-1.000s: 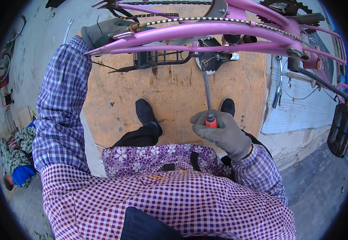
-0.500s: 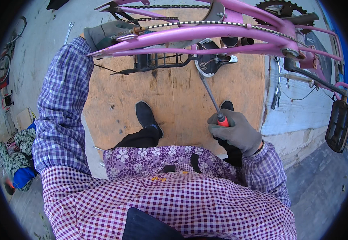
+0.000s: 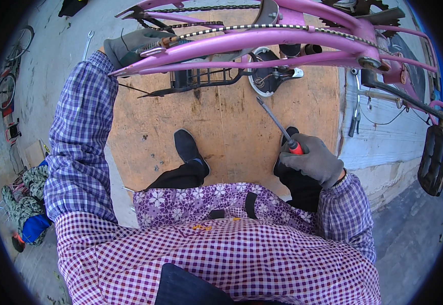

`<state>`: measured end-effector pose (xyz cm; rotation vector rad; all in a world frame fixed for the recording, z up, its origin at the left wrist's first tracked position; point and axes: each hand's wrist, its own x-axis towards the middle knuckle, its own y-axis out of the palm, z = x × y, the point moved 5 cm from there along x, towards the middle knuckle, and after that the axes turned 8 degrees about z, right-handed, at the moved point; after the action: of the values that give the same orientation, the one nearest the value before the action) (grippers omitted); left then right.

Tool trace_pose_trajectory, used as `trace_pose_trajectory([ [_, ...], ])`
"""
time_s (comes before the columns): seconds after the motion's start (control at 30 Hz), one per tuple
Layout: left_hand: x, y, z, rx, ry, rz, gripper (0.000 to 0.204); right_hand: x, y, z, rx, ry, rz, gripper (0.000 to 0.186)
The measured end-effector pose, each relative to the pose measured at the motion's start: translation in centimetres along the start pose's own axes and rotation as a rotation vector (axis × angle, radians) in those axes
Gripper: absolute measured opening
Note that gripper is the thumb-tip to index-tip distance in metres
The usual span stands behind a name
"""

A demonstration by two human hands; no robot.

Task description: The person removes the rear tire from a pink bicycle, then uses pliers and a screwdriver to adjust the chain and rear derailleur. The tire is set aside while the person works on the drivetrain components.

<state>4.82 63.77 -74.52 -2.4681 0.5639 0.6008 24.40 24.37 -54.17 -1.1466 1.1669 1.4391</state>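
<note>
A pink bicycle frame point(image 3: 262, 41) stretches across the top of the view. My left hand point(image 3: 132, 47), in a grey glove, is closed round the frame's left end, with some fingers hidden behind the tube and a coiled spring beside it. My gloved right hand point(image 3: 315, 161) grips a screwdriver point(image 3: 277, 122) by its red handle. The long shaft points up and to the left, its tip just short of a round black-and-silver part point(image 3: 265, 76) lying below the frame. A black rear rack point(image 3: 206, 77) lies beside that part, partly under the frame.
A wooden board point(image 3: 231, 132) lies under my feet. A ratchet wrench point(image 3: 354, 109) rests on a pale sheet to the right, and a spanner point(image 3: 88, 44) on the floor at upper left. A black pedal point(image 3: 432, 160) juts out at right. Several small parts point(image 3: 155, 161) dot the board.
My right hand has moved right and slightly toward me with the screwdriver, its tip drawing away from the round part. My left hand stays on the frame.
</note>
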Motion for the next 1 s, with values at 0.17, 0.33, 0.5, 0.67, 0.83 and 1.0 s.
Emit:
trace_pose_trajectory([
  [0.17, 0.2, -0.6, -1.7, -0.289, -0.196, 0.083, 0.055, 0.0, -0.2, -0.7, 0.047, 0.007, 0.004, 0.029],
  [0.33, 0.5, -0.9, -3.0, -0.307, -0.153, 0.129, 0.059, 0.9, -0.7, -0.8, -0.109, -0.074, -0.058, 0.028],
  [0.5, 0.7, 0.0, -2.2, 0.099, 0.031, 0.069, 0.049, 0.6, -2.0, -1.7, -0.045, 0.047, -0.028, 0.036],
  [0.67, 0.9, 1.7, 0.1, -0.202, 0.047, 0.058, 0.050, -0.1, -3.9, -2.4, 0.064, -0.008, -0.043, 0.036],
  [0.83, 0.8, 3.2, 0.3, -0.843, -0.116, 0.040, 0.057, 0.5, -5.5, -3.9, -0.021, 0.026, -0.121, 0.042],
  [1.0, 0.7, 3.5, -0.3, -1.102, -0.304, 0.104, 0.065, 1.4, -5.5, -4.5, -0.001, 0.042, -0.092, 0.046],
])
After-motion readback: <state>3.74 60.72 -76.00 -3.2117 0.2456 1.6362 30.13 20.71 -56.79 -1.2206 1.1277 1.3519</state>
